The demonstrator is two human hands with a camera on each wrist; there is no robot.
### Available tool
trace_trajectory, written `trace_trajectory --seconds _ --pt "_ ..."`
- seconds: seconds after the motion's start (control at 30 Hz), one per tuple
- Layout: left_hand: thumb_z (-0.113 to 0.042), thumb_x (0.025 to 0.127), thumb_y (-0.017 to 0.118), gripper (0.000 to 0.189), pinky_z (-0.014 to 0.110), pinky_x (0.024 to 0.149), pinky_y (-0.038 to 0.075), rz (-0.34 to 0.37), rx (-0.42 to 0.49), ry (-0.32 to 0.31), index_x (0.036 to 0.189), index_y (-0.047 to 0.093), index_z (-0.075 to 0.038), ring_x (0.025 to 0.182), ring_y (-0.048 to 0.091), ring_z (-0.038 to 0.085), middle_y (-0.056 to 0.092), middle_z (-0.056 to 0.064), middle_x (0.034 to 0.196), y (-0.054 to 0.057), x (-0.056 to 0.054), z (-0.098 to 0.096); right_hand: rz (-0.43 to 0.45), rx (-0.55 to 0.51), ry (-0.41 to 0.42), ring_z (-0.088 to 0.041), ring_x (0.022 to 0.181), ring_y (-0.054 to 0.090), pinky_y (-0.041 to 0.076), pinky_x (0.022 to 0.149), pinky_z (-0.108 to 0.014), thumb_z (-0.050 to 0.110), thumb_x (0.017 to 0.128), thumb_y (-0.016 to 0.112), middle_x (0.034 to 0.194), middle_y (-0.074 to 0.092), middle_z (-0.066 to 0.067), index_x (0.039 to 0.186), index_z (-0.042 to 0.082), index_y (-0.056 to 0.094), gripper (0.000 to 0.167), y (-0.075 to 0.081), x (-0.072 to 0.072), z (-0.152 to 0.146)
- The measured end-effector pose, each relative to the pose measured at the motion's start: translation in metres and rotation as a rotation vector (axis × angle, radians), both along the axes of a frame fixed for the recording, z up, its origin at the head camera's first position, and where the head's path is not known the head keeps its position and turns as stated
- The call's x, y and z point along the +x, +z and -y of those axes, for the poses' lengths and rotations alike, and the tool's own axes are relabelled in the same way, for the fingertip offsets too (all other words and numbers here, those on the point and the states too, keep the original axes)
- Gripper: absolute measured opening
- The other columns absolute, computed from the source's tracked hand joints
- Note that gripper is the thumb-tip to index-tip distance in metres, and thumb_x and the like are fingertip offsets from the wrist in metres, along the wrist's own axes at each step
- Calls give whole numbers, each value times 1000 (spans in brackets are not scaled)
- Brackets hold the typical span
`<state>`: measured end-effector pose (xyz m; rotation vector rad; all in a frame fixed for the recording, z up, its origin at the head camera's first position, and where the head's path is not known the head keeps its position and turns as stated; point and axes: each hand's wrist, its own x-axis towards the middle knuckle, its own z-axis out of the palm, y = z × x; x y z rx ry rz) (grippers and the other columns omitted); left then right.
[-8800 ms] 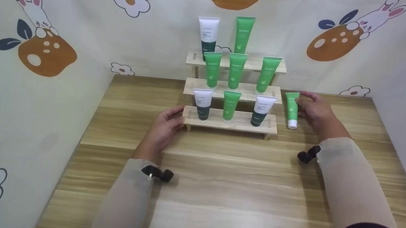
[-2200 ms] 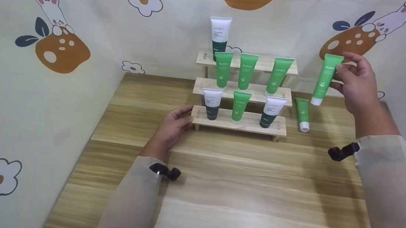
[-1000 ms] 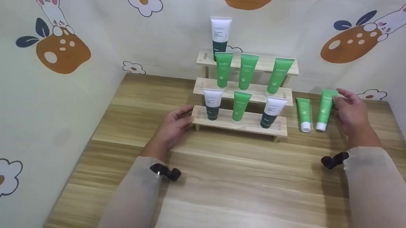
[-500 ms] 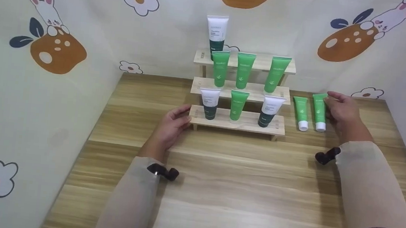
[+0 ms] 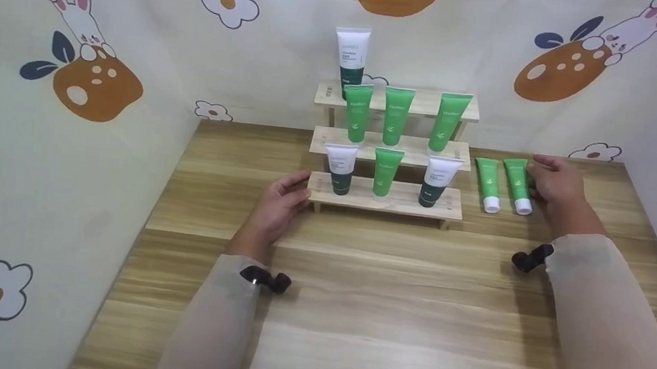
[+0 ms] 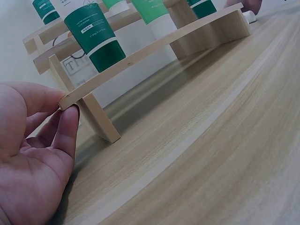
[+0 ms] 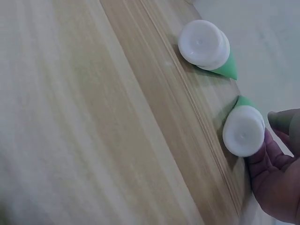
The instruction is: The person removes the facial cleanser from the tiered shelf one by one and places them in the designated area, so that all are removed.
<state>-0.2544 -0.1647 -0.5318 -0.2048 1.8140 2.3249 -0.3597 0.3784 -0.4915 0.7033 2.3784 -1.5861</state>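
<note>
Left hand [image 5: 279, 205]: thumb and fingers pinch the left end of the wooden rack's lowest shelf [image 5: 359, 195]. Right hand [image 5: 560, 186]: released, just beside the right green tube [image 5: 519, 182]. That tube and the left green tube [image 5: 489, 179] lie right of the rack, caps near.

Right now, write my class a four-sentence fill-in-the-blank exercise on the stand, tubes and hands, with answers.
The ____ hand pinches a corner of the wooden stand.
The top tier holds exactly ____ tube.
The middle tier holds three tubes, all coloured ____.
The two tubes lying on the table have ____ caps.

Missing words: left; one; green; white.
</note>
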Motion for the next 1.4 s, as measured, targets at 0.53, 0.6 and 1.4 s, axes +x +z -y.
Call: trace_trajectory --seconds 0.53,0.6,1.4 --pt "6 102 59 54 22 91 58 -18 39 8 155 51 -1 116 63 14 51 13 160 0 1 0 -209 -242 -46 -12 100 58 57 78 -21 23 108 63 123 57 5 163 19 45 58 26 18 2" --pt "5 102 59 53 22 91 58 -15 27 12 154 52 -2 117 63 14 51 12 160 0 1 0 -241 -246 -41 -12 107 59 59 83 -21 26 106 66 125 58 6 161 20 47 59 32 19 4" --pt "4 103 59 52 22 93 57 -28 25 9 154 53 -2 117 62 14 54 14 157 0 1 -2 -627 -517 38 -18 94 67 60 72 -22 1 96 75 114 67 -6 135 8 65 41 97 33 77"
